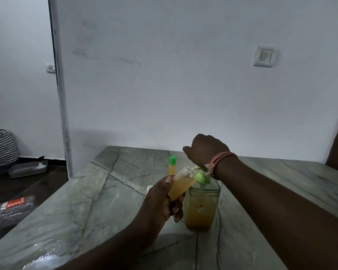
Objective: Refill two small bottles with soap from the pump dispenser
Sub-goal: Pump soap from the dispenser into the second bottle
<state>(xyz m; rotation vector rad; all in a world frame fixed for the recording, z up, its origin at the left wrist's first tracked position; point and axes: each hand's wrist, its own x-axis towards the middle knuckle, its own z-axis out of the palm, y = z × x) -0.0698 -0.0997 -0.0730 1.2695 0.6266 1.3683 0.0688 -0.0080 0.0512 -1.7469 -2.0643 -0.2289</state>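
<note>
In the head view, the left hand point(162, 203) is gripping a small bottle point(181, 185), thumb along its upper side and fingers curling under its base. The bottle is lying tilted, its long axis running from the hand up and to the right, so its open mouth is pointing at the green pump head of the dispenser point(202, 203). The mouth is sitting just beside the pump's neck, seemingly under the spout, though the spout itself is hidden by the wrist. The bottle is showing amber soap through most of its length, with a clear part near the mouth.

The right hand point(206, 149) is hovering over the pump with its back to the camera; the fingers are out of sight, so whether they are pressing or wrapping the pump head cannot be told. A cord bracelet point(223, 158) is hanging at that wrist.

A second small bottle point(172, 166), capped in green and holding soap, is standing upright on the stone table point(105, 201) behind the first, apart from both hands. A small white thing, perhaps the loose cap, is peeking out beside the left hand.

The next press is depending on the mouth staying lined up under the spout.
</note>
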